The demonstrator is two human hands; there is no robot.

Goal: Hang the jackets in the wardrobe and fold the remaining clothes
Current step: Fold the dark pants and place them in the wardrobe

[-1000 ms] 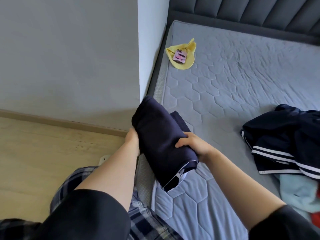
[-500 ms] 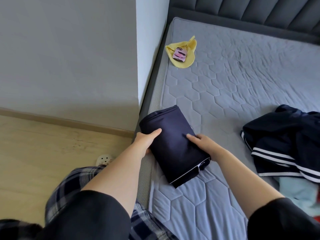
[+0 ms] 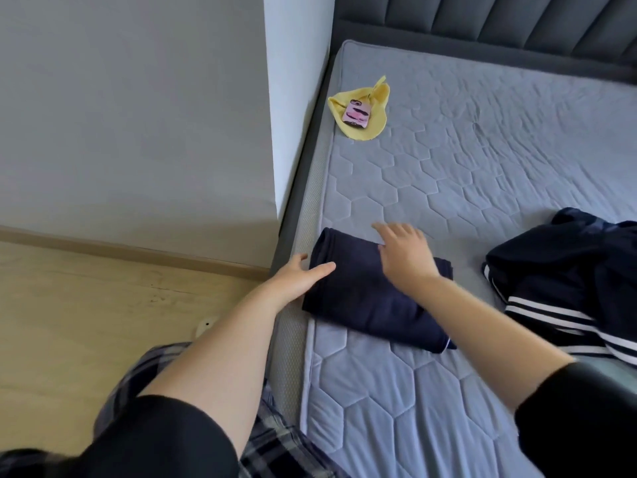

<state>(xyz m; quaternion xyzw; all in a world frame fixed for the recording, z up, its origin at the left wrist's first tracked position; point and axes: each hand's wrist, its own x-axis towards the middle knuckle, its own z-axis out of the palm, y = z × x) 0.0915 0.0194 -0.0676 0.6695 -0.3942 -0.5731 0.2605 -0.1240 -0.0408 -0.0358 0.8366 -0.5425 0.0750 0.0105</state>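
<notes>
Neither hand grips: the left hand [image 3: 300, 279] touches the folded navy garment [image 3: 358, 298] at its left edge with straight fingers, and the right hand [image 3: 405, 255] is spread flat over its top. The garment lies at the mattress [image 3: 448, 167] edge. It looks soft, light and floppy, so it is probably best lifted from beneath, both sides supported.

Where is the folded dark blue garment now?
In the head view, the folded dark blue garment lies at the left edge of the mattress, the left hand at its side, the right hand over it.
</notes>
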